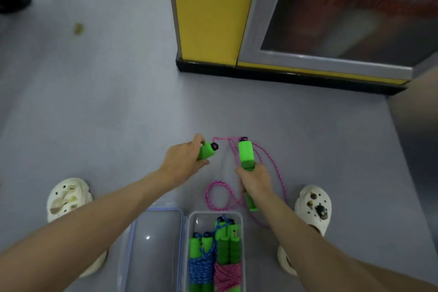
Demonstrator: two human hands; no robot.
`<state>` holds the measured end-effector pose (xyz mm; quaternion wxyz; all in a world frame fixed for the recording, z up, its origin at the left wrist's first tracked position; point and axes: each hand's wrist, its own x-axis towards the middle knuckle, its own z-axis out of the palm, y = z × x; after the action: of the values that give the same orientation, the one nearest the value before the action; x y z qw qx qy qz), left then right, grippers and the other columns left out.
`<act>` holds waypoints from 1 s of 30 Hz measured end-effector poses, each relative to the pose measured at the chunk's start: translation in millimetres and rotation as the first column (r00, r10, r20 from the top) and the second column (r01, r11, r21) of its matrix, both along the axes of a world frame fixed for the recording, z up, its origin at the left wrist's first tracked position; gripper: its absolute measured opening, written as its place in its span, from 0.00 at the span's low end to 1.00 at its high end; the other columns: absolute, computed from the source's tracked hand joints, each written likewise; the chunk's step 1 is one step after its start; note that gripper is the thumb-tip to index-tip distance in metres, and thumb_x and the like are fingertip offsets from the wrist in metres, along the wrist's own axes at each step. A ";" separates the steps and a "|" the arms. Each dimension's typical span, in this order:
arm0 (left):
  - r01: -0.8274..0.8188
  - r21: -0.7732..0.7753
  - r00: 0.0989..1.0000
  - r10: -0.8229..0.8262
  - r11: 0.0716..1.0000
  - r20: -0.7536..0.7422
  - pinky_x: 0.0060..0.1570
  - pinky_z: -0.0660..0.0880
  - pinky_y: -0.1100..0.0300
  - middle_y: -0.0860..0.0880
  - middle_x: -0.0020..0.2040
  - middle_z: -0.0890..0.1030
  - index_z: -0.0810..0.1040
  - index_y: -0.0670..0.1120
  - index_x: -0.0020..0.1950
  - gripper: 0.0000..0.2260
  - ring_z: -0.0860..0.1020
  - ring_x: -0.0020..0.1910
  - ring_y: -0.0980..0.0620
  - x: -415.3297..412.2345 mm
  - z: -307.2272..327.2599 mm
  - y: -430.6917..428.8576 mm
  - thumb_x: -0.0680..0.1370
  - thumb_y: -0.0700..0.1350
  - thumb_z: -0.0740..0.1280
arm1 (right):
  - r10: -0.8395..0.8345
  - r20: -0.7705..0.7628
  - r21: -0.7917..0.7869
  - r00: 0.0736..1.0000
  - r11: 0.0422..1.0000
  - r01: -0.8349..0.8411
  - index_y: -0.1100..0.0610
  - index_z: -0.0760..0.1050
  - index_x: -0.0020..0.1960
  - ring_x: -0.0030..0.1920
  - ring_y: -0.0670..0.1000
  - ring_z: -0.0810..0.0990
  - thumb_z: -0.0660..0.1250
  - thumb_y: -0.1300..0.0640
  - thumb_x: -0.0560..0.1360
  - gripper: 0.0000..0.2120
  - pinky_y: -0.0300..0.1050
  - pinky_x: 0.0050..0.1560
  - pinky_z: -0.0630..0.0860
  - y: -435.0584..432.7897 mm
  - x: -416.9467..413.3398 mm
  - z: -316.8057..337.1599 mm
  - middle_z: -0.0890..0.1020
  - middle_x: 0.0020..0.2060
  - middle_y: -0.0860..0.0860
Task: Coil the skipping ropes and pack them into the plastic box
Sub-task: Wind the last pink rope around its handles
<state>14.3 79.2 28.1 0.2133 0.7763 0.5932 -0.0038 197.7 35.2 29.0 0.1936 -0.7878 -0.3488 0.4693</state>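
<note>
The pink skipping rope (281, 180) trails loose from two green handles, its slack looping mostly under and to the right of the right hand (256, 181), on the near side toward the plastic box (213, 213). That hand grasps one handle (246, 153), long axis pointing away from the person; the left hand (182, 161) grasps the other handle (206, 150), angled toward the first (a small gap apart). Coiling probably starts by pairing them. The box already holds a blue bundle (201, 270) and a pink bundle (227, 272); its lid (156, 227) lies left, a white clog (312, 204) just beside the slack.
</note>
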 end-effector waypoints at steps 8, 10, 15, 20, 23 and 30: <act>-0.152 -0.099 0.955 0.172 0.983 0.242 0.47 0.72 0.54 0.50 0.53 0.78 0.67 0.50 0.61 0.20 0.77 0.49 0.46 -8.3 135.3 -54.7 0.74 0.52 0.71 | -0.015 -0.205 0.119 0.979 0.992 0.040 0.57 0.70 0.35 0.19 0.48 0.69 0.68 0.61 0.74 0.11 0.37 0.22 0.67 -36.5 -13.2 125.6 0.72 0.24 0.54; -0.188 -0.152 0.913 0.230 0.970 0.337 0.47 0.70 0.54 0.53 0.48 0.77 0.68 0.52 0.57 0.17 0.75 0.45 0.48 -12.8 158.3 -70.7 0.73 0.50 0.72 | -0.011 -0.269 0.112 0.963 0.993 0.042 0.59 0.70 0.35 0.19 0.48 0.68 0.68 0.61 0.74 0.10 0.34 0.20 0.65 -48.7 -16.4 150.8 0.72 0.24 0.55; -0.327 -0.381 0.568 0.501 0.865 0.653 0.41 0.71 0.58 0.45 0.45 0.79 0.73 0.48 0.55 0.16 0.75 0.39 0.49 -14.8 197.8 -110.2 0.72 0.42 0.75 | 0.044 -0.320 0.098 0.947 0.995 -0.013 0.60 0.72 0.39 0.21 0.49 0.70 0.68 0.59 0.74 0.08 0.35 0.23 0.67 -75.5 -24.0 193.9 0.74 0.26 0.55; -0.310 -0.651 0.195 0.717 0.693 0.669 0.44 0.75 0.54 0.42 0.51 0.82 0.74 0.45 0.59 0.15 0.81 0.46 0.47 -19.7 207.2 -122.3 0.75 0.44 0.71 | 0.088 -0.420 0.069 0.903 0.996 -0.064 0.61 0.73 0.46 0.23 0.47 0.72 0.69 0.56 0.75 0.08 0.37 0.25 0.70 -82.9 -31.8 207.9 0.77 0.29 0.55; -0.265 -0.728 0.087 0.767 0.633 0.636 0.45 0.75 0.54 0.43 0.50 0.82 0.74 0.41 0.61 0.15 0.80 0.46 0.48 -24.6 199.6 -113.4 0.77 0.44 0.69 | 0.101 -0.461 0.077 0.881 0.994 -0.074 0.58 0.74 0.48 0.25 0.47 0.73 0.67 0.49 0.75 0.12 0.38 0.27 0.71 -75.5 -42.4 202.0 0.78 0.31 0.54; -0.184 -0.826 -0.020 0.839 0.532 0.544 0.39 0.76 0.56 0.49 0.34 0.78 0.76 0.42 0.49 0.07 0.77 0.35 0.51 -10.9 190.4 -86.6 0.79 0.46 0.66 | -0.028 -0.622 0.020 0.782 0.998 0.052 0.61 0.74 0.55 0.28 0.50 0.73 0.54 0.44 0.81 0.21 0.42 0.29 0.73 -54.7 -63.0 173.7 0.77 0.32 0.55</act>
<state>3.4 -7.5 218.6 0.7048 0.2071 0.5626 0.3793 134.7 -19.5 202.7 0.3220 -0.5930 -0.2572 0.6918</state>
